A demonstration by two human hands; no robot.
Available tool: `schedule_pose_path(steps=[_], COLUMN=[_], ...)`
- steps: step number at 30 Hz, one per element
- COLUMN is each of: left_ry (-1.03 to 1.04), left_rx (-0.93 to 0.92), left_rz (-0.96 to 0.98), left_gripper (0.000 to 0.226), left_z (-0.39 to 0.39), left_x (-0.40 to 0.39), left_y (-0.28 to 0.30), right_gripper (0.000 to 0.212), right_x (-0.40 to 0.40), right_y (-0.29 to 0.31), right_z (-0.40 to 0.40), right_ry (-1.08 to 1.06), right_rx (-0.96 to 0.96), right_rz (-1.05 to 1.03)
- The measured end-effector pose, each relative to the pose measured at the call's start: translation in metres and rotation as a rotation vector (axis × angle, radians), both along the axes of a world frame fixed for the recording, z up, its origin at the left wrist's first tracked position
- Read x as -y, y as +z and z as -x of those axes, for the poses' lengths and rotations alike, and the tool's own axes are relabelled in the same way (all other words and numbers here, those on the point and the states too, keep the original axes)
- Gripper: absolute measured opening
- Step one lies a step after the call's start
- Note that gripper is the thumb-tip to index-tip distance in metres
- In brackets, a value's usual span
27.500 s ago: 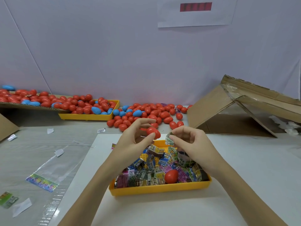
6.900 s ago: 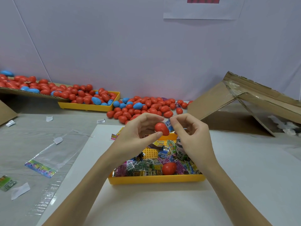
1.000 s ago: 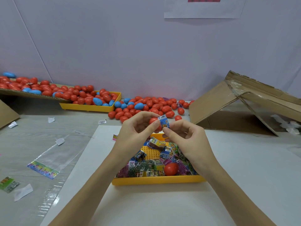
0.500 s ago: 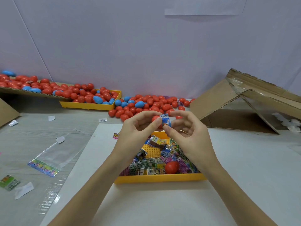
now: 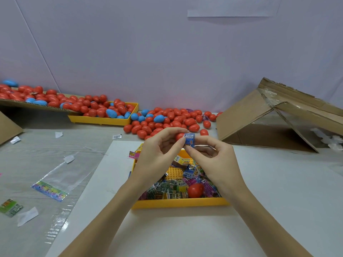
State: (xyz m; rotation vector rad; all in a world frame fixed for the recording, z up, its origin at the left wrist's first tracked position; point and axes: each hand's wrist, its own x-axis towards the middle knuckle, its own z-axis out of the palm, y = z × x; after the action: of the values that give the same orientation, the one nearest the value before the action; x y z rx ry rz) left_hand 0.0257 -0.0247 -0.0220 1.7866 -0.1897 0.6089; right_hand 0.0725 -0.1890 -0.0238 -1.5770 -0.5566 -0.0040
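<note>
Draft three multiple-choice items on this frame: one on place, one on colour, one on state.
1. Where does the loose egg lie? A on the cardboard box; B in the near yellow tray; C on the clear bag.
2. What colour is the packet pinched by the right hand? A blue; B green; C pink.
3. What is the left hand doing? A lying flat; B hanging empty; C gripping a red egg.
Answers: 1 B, it sits inside the tray's walls; 2 A, its wrapper shows blue; 3 C, its fingers curl round the egg.
</note>
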Motion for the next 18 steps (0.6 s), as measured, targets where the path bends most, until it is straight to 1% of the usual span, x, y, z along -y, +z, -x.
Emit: schedule_pose_path(steps=[4,8,12,15,18], left_ry=[0.008,0.02,0.008,-0.005,-0.047], left_rx=[0.035,0.086,0.128,0.131,0.106], left_rz=[-0.064,-0.151,-0.13,-0.126,-0.1], left_gripper=[0.027,0.035,0.047,0.045,0.041], left_z=[-0.0002,0.0003,0.0016,0.0033,0.0043], left_x=[0.0009,0.0011,0.0022,0.0035,0.004], left_y=[-0.0018,-0.002,0.0008,0.0028,0.003], right_gripper=[0.026,0.032,0.026,0.022,0.023], right_x=[-0.0008,-0.0036,-0.0027,-0.002,-0.0015], right_y=[0.0017,0.005,0.006,0.0068,0.0062], right_z=[0.0025,0.0079,0.0094,0.0092,0.0085], right_ry=[-0.011,-0.004,0.007,0.014,0.0], right_rx=[0.022,0.062,0.04,-0.022,-0.009], right_rz=[-0.034,-0.056,-0.135,-0.198,-0.218])
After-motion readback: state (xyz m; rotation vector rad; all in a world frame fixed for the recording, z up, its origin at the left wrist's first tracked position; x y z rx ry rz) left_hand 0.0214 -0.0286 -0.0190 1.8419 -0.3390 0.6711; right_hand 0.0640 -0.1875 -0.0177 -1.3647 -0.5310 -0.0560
